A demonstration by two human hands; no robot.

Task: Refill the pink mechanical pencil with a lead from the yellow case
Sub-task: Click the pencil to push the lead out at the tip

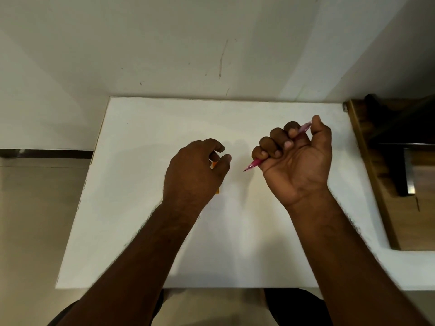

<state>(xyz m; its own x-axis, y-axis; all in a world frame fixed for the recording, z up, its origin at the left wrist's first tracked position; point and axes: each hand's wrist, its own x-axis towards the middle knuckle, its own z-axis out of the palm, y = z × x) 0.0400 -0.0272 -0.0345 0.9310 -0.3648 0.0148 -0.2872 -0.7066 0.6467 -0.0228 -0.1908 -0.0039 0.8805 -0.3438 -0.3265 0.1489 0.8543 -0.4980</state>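
Note:
My right hand grips the pink mechanical pencil in a fist, palm turned up. The pencil's tip points down-left and its top end sticks out beside my thumb at the upper right. My left hand hovers palm-down over the yellow case, with fingers curled round it. Only small orange-yellow bits of the case show under the fingers and at the palm's lower edge. Both hands are above the white table, a short gap apart.
The white table meets a white wall at the back. A dark wooden frame or ledge runs along the table's right side. Tiled floor lies to the left, and my dark-clothed legs show below the table's front edge.

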